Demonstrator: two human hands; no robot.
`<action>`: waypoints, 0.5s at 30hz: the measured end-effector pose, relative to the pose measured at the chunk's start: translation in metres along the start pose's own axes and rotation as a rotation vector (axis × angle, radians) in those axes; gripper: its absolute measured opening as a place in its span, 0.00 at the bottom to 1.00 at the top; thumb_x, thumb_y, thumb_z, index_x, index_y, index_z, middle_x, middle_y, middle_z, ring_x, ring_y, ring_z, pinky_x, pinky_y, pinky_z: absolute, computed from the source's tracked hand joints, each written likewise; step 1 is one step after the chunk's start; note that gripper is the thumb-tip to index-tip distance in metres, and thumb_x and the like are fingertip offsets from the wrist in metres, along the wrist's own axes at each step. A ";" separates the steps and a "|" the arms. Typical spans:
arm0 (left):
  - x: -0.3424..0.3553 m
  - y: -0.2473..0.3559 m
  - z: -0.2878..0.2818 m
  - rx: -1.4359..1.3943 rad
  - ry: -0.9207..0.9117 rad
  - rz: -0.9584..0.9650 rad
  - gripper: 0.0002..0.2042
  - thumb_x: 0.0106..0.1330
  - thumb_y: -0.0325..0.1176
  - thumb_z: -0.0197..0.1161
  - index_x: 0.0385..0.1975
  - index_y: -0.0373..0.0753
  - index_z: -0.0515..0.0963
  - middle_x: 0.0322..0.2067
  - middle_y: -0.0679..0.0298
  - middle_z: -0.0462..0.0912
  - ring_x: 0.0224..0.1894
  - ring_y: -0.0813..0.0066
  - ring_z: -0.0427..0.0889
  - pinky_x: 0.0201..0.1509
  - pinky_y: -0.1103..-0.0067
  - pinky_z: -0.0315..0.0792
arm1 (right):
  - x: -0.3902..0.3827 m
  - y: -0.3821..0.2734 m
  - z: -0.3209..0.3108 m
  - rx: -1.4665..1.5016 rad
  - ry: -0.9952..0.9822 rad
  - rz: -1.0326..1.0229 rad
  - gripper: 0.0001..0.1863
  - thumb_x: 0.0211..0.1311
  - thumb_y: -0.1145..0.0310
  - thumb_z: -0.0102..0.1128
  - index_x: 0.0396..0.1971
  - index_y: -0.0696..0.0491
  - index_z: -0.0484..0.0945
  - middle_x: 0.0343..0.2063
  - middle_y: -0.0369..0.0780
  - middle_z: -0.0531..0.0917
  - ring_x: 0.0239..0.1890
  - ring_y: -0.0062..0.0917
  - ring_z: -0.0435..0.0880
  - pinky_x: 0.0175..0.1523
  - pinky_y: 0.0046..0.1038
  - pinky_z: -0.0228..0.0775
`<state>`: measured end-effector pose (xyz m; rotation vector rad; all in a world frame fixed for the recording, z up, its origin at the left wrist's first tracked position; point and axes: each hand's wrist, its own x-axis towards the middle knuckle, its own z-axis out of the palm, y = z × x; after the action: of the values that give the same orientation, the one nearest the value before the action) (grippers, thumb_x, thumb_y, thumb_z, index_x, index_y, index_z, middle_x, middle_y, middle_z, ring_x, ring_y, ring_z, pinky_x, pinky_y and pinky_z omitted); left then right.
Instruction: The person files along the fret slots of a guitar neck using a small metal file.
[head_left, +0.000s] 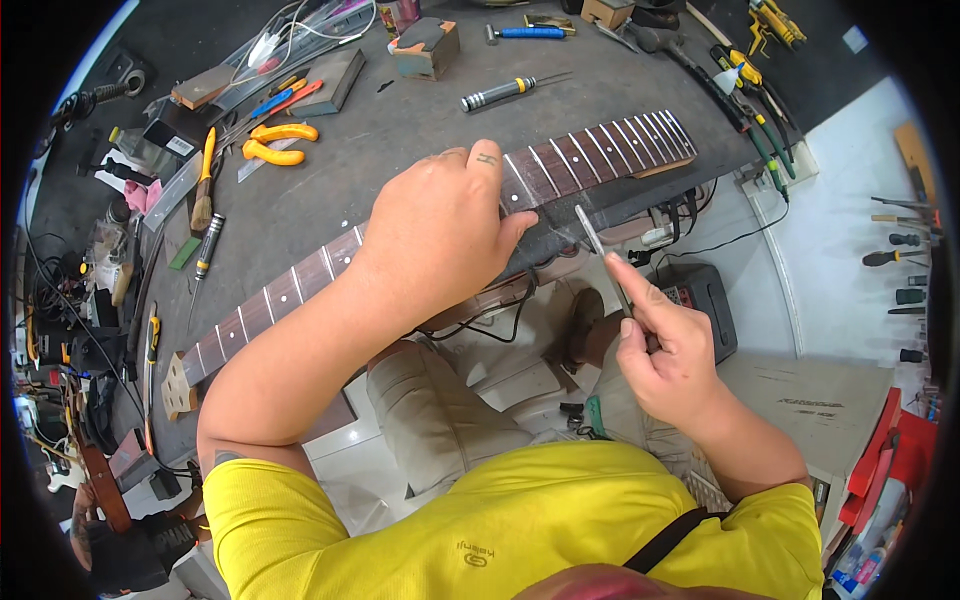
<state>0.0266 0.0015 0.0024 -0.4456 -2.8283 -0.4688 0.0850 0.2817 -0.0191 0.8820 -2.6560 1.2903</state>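
A guitar neck (560,166) with a dark fretboard, metal frets and white dot inlays lies slantwise across the bench, its headstock end (178,388) at the lower left. My left hand (435,225) is wrapped over the middle of the neck, thumb along the near edge, hiding several frets. In my right hand (668,350) is a thin metal file (590,230), the index finger stretched along it. The file's tip points up toward the neck's near edge, just right of my left thumb, and looks apart from the neck.
On the dark bench (380,130) lie a grey screwdriver (500,94), orange-handled pliers (275,143), a brush (204,185), a blue-handled hammer (525,33) and a wooden block (424,48). Pliers and cutters (760,120) crowd the right edge. Cables (500,300) hang below the near edge.
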 end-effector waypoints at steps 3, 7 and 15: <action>0.004 -0.001 0.005 0.010 0.038 0.036 0.24 0.66 0.44 0.80 0.44 0.32 0.74 0.35 0.46 0.87 0.39 0.40 0.89 0.44 0.55 0.83 | 0.006 -0.008 -0.005 0.047 0.017 0.071 0.38 0.62 0.83 0.62 0.76 0.59 0.75 0.18 0.39 0.71 0.18 0.22 0.71 0.30 0.24 0.65; 0.005 -0.002 0.004 0.008 0.062 0.034 0.25 0.65 0.45 0.80 0.44 0.32 0.75 0.36 0.46 0.87 0.40 0.41 0.89 0.44 0.55 0.83 | 0.012 0.001 -0.005 0.127 0.051 0.023 0.34 0.67 0.84 0.60 0.75 0.60 0.75 0.19 0.33 0.66 0.21 0.14 0.64 0.31 0.21 0.61; 0.001 -0.003 0.004 -0.146 0.007 -0.029 0.25 0.67 0.46 0.77 0.50 0.30 0.81 0.45 0.45 0.89 0.51 0.44 0.90 0.56 0.56 0.84 | 0.022 0.018 0.022 0.444 0.135 0.201 0.33 0.78 0.82 0.52 0.81 0.60 0.67 0.27 0.24 0.65 0.29 0.07 0.60 0.37 0.15 0.52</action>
<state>0.0242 0.0010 -0.0022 -0.4306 -2.8081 -0.6849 0.0614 0.2638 -0.0390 0.5402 -2.4431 1.9591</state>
